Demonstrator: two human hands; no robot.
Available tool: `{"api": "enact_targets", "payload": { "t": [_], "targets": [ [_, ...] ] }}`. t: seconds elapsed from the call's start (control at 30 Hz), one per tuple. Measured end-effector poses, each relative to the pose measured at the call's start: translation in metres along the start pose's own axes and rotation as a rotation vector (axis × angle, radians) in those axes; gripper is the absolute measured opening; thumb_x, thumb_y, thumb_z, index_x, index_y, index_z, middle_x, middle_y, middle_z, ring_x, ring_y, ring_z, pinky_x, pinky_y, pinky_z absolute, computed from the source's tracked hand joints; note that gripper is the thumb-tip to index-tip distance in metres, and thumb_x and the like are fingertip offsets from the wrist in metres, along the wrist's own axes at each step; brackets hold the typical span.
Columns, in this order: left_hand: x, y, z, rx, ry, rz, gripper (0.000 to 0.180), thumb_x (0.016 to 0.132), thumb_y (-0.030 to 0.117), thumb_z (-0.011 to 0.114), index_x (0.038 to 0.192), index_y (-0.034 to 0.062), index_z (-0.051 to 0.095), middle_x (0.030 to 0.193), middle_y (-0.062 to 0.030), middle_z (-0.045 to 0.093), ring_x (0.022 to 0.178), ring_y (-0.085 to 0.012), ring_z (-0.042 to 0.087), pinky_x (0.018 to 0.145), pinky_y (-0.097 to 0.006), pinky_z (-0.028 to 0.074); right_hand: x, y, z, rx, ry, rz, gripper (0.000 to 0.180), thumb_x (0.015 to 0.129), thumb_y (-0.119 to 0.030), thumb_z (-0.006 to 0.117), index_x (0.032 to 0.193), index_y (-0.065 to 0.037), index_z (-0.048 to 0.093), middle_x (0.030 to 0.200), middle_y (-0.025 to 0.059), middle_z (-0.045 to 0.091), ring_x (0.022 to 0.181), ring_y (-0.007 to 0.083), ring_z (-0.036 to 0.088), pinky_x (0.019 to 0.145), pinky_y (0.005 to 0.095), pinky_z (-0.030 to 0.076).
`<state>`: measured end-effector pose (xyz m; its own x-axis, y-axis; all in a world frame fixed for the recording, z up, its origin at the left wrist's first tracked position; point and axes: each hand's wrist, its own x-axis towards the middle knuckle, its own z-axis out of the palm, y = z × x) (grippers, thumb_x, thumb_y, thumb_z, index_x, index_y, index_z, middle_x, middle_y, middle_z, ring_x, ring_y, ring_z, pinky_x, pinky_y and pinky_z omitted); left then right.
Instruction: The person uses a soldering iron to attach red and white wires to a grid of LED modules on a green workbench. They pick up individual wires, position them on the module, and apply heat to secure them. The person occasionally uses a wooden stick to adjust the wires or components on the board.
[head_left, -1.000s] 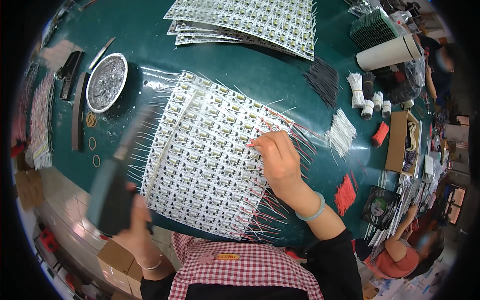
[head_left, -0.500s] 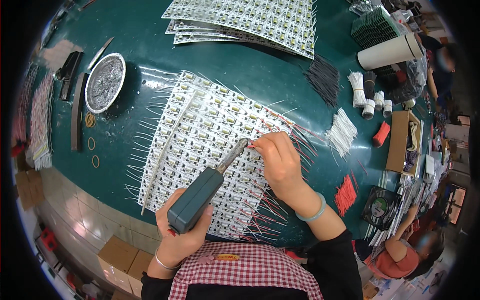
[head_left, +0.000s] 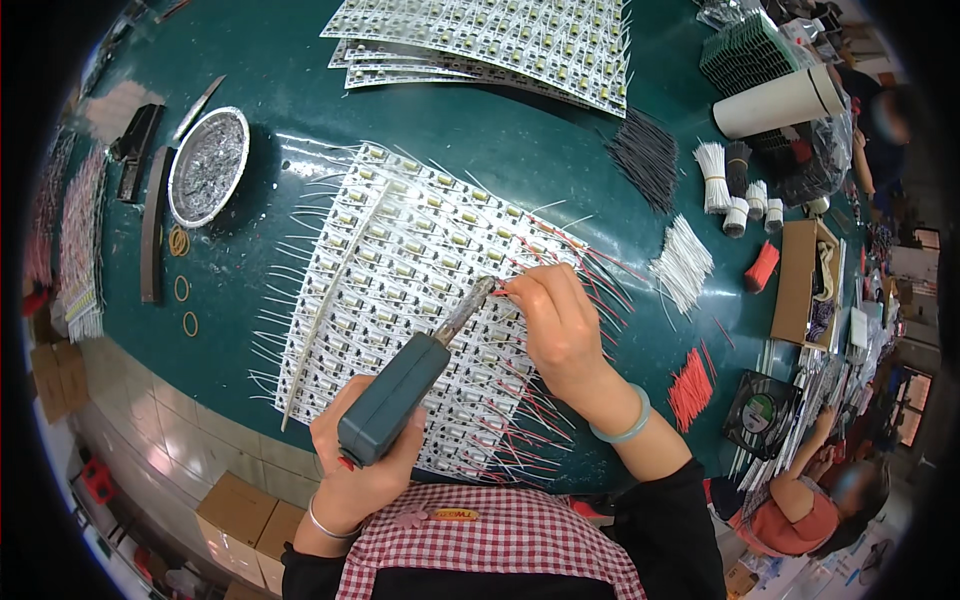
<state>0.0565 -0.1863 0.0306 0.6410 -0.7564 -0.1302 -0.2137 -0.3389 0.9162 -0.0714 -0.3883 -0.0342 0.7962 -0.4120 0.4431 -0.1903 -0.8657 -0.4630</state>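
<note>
Left hand gripping soldering gun, right hand pinching red wire at circuit panel on bench; right side apparently part red-wired, loose red wires left.

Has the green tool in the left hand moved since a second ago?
Yes: the green tool moved right, over the white board, toward the right hand.

Black sleeves accompany a red checked apron and green bangle.
</note>
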Motion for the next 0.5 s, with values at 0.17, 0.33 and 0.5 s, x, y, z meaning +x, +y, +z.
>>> {"api": "enact_targets", "payload": {
  "t": [0.17,0.33,0.5],
  "targets": [
    [0.0012,0.0008,-0.0008,-0.003,0.014,0.035,0.015,0.078,-0.001,0.074,0.092,-0.005,0.069,0.085,-0.0102,0.066,0.067,-0.0142,0.061,0.06,-0.026,0.047,-0.0011,0.0,0.0007,0.008,0.0,0.012,0.029,0.072,0.004,0.063,0.1,0.004,0.06,0.093,0.0146,0.057,0.081,0.0308,0.057,0.069,0.0373,0.05],
    [-0.0003,0.0001,-0.0029,-0.004,0.02,0.06,0.017,0.078,-0.001,0.074,0.094,-0.0054,0.07,0.085,-0.0103,0.066,0.067,-0.0143,0.06,0.059,-0.026,0.047,-0.0011,-0.0007,-0.0001,0.009,-0.001,0.011,0.027,0.072,0.004,0.063,0.1,0.003,0.06,0.093,0.0144,0.056,0.08,0.0307,0.057,0.069,0.0373,0.049],
    [-0.005,-0.002,-0.0046,0.013,0.027,0.05,0.02,0.078,-0.001,0.074,0.097,-0.0064,0.07,0.086,-0.0113,0.066,0.067,-0.0162,0.062,0.059,-0.027,0.048,-0.0009,-0.0002,0.0007,0.004,0.006,0.0,0.027,0.072,0.004,0.063,0.099,0.003,0.06,0.093,0.0141,0.056,0.08,0.0304,0.056,0.069,0.0375,0.049]
  ]
}}
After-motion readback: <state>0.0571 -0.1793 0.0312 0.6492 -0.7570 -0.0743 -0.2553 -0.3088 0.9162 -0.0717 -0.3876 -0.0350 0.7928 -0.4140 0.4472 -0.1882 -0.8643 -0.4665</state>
